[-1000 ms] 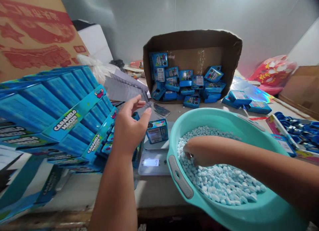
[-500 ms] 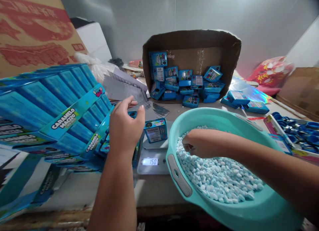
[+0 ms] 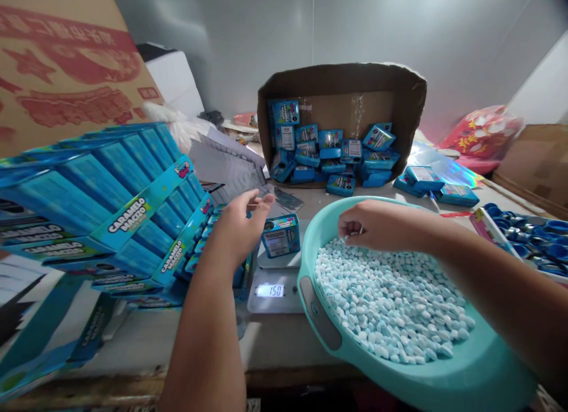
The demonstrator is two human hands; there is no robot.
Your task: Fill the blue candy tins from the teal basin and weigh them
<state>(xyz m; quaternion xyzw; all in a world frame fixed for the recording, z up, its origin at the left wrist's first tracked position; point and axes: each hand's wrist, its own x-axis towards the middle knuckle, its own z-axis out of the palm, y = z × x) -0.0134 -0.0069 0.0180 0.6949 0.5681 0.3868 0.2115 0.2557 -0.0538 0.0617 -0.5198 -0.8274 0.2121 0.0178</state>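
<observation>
A turquoise basin (image 3: 317, 231) holds a heap of small white and pale-blue candies (image 3: 394, 305). Over its far left part is my right hand (image 3: 368, 225), lifted just above the heap with fingers curled; a white candy shows at them. A blue candy box (image 3: 281, 237) stands upright on a small white scale (image 3: 284, 305), whose lit display reads 150. My left hand (image 3: 242, 222) hovers at the left of this box, open, thumb and fingers stretched toward it with nothing visible in them. I cannot tell whether it touches the box.
Stacked blue display cartons (image 3: 128, 205) rise close on the left. A cardboard box (image 3: 341, 104) lying on its side holds several blue candy boxes. To the right are loose candy boxes (image 3: 423, 178) and a tray of blue caps (image 3: 528, 234). A red bag (image 3: 481, 131) sits behind.
My right hand has risen from the candies, fingers still curled. My left hand has shifted right, closer to the box on the scale. The display still reads 150.
</observation>
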